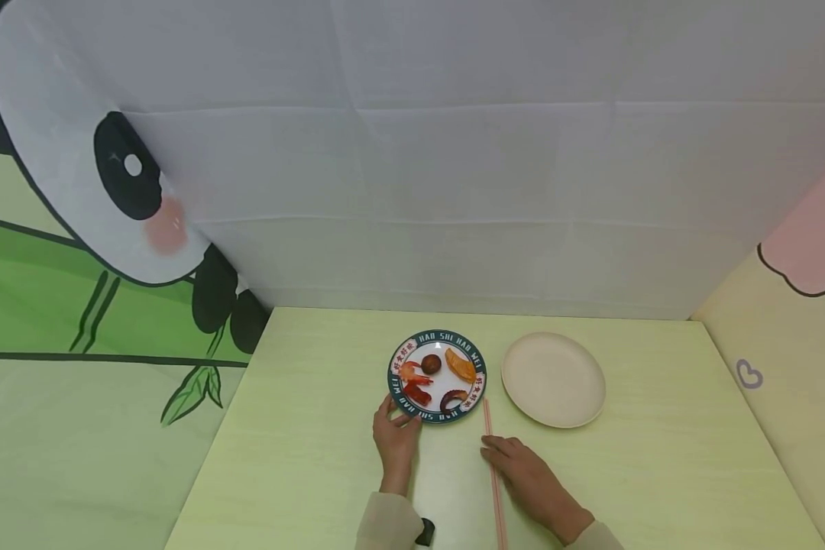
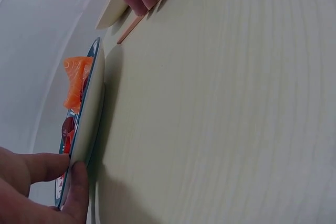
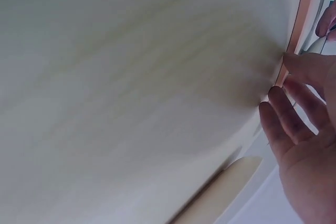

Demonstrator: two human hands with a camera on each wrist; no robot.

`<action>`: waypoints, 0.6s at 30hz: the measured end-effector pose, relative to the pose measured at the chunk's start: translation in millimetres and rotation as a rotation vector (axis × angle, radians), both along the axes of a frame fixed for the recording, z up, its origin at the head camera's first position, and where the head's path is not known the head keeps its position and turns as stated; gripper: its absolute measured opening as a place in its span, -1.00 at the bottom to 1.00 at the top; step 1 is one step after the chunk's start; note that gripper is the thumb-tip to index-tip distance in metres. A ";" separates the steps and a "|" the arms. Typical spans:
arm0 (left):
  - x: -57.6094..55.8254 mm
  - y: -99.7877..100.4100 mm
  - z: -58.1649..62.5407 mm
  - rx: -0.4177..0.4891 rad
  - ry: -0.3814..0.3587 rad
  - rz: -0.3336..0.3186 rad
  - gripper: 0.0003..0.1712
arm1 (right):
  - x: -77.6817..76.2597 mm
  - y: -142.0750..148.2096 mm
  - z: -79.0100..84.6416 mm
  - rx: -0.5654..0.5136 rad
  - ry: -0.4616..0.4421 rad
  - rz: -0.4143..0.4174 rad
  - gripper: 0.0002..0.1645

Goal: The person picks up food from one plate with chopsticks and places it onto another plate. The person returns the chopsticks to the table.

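My left hand (image 1: 395, 441) pinches the near-left rim of a round plate with a dark teal lettered border (image 1: 435, 336), thumb and finger on either side of its edge in the left wrist view. On it lie a brown ball (image 1: 431, 364), a yellow-orange wedge (image 1: 460, 366), a shrimp-like piece (image 1: 412, 373), a red piece (image 1: 417, 394) and a curled tentacle (image 1: 453, 399). To the right, my right hand (image 1: 531, 480) holds pink chopsticks (image 1: 498, 504) between thumb and fingertips; they lie lengthwise along the table. The other right fingers are loosely bent in the right wrist view.
A plain cream plate (image 1: 553, 380) stands right of the teal-rimmed one, beyond the right hand. The pale yellow table (image 1: 660, 458) meets a white cloth wall (image 1: 454, 260) at the back. Printed side walls flank it.
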State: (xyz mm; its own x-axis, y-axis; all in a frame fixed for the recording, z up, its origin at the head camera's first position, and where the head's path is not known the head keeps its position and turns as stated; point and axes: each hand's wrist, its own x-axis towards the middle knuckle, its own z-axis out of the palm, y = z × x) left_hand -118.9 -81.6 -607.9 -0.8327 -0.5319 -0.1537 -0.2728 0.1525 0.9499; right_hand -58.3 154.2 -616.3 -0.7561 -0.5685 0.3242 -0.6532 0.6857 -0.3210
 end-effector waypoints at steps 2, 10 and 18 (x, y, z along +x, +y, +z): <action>-0.1 -0.3 -0.7 -0.002 0.001 -0.001 -0.21 | -1.9 0.8 -0.9 0.014 0.006 0.005 -0.62; 0.4 -0.1 -1.2 -0.012 0.007 -0.001 -0.20 | -11.5 3.1 -3.1 0.034 0.026 0.032 -0.70; 0.4 0.6 -2.9 -0.004 -0.005 -0.001 -0.20 | -18.9 1.8 -0.9 0.016 0.032 0.057 -0.79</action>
